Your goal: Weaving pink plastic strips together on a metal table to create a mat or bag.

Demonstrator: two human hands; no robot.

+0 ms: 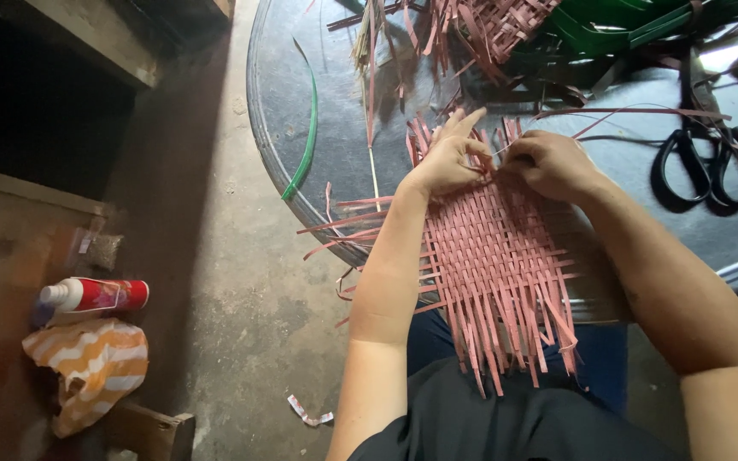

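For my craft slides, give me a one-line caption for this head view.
Left hand and right hand work on a pink woven mat beside black scissors.

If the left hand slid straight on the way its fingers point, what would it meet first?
Probably the loose reddish strips at the far side of the round table; the left hand points up and away over the woven mat, though depth is unclear.

Left hand [448, 158] and right hand [548, 162] meet at the far edge of a pink woven strip mat [493, 256], fingers pinching its strips (exact grip unclear). The mat lies on a round grey table [301, 77]. Black scissors [706, 166] rest right; a green strip [305, 137] curves left.
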